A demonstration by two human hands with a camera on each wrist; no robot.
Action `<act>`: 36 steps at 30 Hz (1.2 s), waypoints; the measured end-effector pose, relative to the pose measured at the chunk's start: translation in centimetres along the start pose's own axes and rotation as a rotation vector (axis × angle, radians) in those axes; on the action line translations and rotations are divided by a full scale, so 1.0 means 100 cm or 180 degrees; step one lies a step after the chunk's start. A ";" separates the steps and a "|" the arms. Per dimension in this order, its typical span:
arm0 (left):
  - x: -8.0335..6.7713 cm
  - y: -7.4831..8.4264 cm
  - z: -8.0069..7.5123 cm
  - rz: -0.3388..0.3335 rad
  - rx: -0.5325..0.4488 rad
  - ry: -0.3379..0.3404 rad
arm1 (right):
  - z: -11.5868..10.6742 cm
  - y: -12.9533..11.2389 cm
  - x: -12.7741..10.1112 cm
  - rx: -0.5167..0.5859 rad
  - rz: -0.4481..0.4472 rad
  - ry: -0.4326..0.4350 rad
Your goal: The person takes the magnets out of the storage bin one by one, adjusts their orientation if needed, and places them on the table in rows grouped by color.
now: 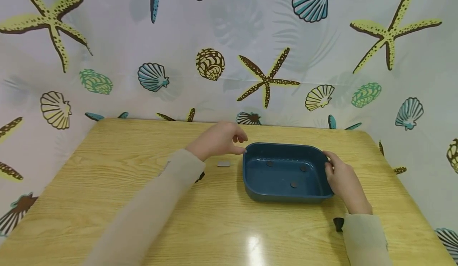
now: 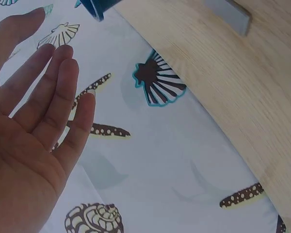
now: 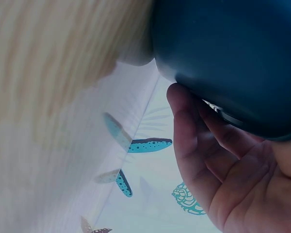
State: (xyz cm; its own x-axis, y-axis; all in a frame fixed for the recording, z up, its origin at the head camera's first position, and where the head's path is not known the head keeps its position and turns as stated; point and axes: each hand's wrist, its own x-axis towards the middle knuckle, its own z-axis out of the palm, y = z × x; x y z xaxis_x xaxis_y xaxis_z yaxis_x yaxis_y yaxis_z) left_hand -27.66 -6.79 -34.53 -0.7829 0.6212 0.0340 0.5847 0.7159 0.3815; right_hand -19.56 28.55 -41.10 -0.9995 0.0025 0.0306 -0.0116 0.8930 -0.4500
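Left of the dark blue tray (image 1: 250, 186) on the wooden table (image 1: 107, 170), a small grey block (image 1: 223, 164) lies; the left hand (image 1: 218, 140) hovers released, fingers relaxed. Three dark discs (image 1: 294, 184) lie inside. The right hand (image 1: 343, 180) grasps the tray's right rim. No writing shows.

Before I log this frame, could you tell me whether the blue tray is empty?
Not empty: the blue tray holds three small dark round pieces on its floor, spread apart.

three dark discs (image 1: 293, 184) in tray (image 1: 282, 197): too small to identify | desk (image 1: 214, 218) near edge: cut off | right-wrist view: desk blurred
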 end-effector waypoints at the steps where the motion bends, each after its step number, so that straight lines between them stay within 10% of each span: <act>1: 0.002 0.003 0.001 0.0003 -0.0014 -0.0022 | 0.000 0.000 0.000 0.0006 -0.0006 0.0007; 36: 0.049 0.059 0.055 0.0352 -0.0231 -0.0536 | 0.000 0.001 0.001 0.0019 -0.0040 0.0050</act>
State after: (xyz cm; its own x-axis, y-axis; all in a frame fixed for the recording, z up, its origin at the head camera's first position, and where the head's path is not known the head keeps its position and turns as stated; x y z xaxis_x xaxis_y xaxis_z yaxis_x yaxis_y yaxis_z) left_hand -26.86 2.19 -37.24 -0.6646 0.7436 -0.0730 0.6436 0.6194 0.4496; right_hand -19.71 28.68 -41.13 -0.9987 -0.0017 0.0502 -0.0244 0.8902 -0.4549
